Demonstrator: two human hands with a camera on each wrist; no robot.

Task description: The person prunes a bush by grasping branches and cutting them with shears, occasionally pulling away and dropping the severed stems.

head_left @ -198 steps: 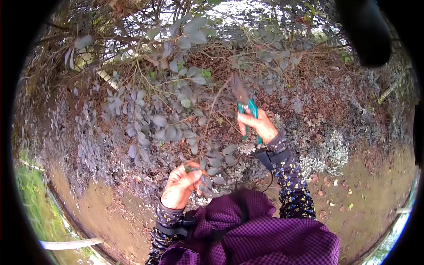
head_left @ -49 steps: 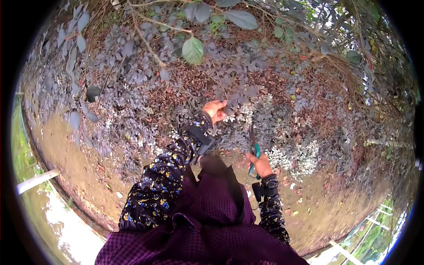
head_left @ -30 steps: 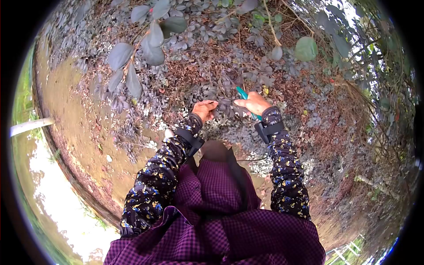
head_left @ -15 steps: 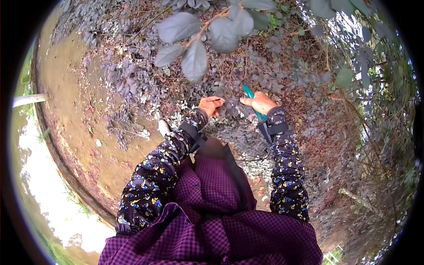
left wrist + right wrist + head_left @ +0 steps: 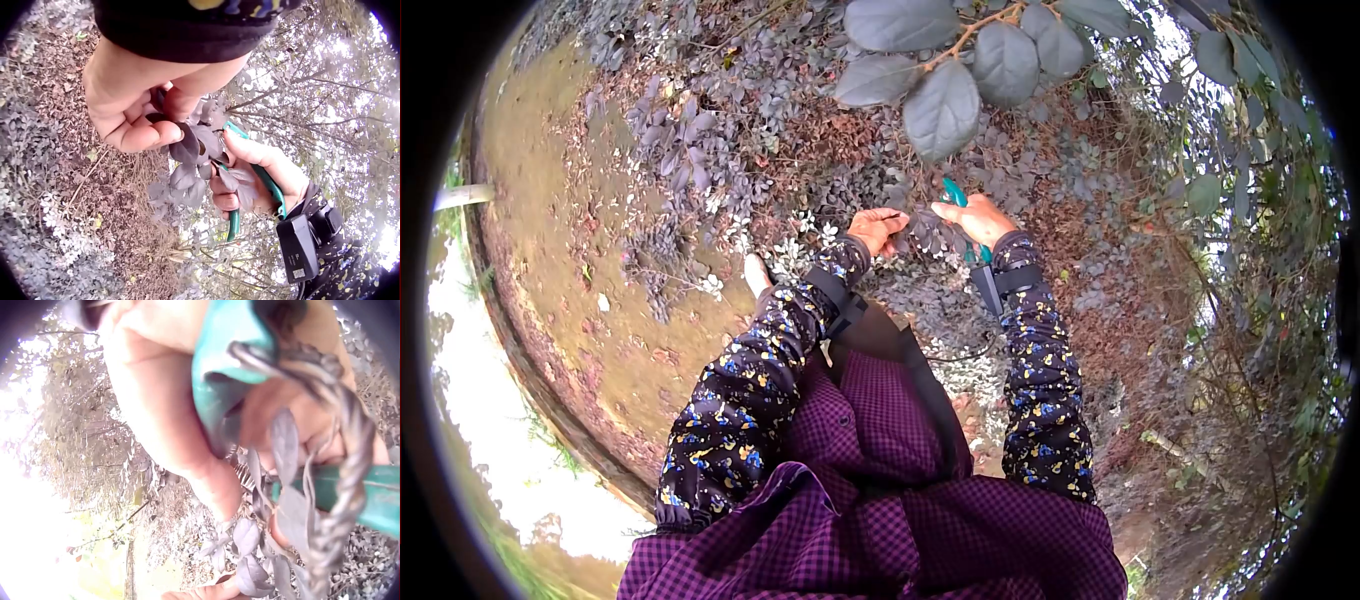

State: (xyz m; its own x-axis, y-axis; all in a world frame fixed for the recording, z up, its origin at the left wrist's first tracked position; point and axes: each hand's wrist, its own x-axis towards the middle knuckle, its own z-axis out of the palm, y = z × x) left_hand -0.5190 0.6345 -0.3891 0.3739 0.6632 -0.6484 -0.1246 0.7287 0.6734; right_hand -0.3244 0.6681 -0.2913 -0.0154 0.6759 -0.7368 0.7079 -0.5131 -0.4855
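In the head view my left hand (image 5: 878,231) pinches a leafy sprig; the left wrist view shows its dark purple leaves (image 5: 185,149) at the fingertips. Close by on the right, my right hand (image 5: 982,219) grips green-handled shears (image 5: 955,192). Seen from the left wrist, the right hand (image 5: 262,169) has its thumb along one green handle (image 5: 270,187) and its fingers round the other, with leaves in front of them. The right wrist view shows twisted wire (image 5: 350,456) by the handles; the blades are hidden there.
A branch with large grey leaves (image 5: 941,108) hangs near the camera, above the hands. Low purple shrubs and leaf litter surround them. Bare soil (image 5: 615,350) lies at the left, and tangled branches (image 5: 1250,250) stand at the right.
Since a second ago, the view has shifted and the overhanging large leaves appear farther right. The hands remain close together, the left still pinching the sprig and the right still holding the shears.
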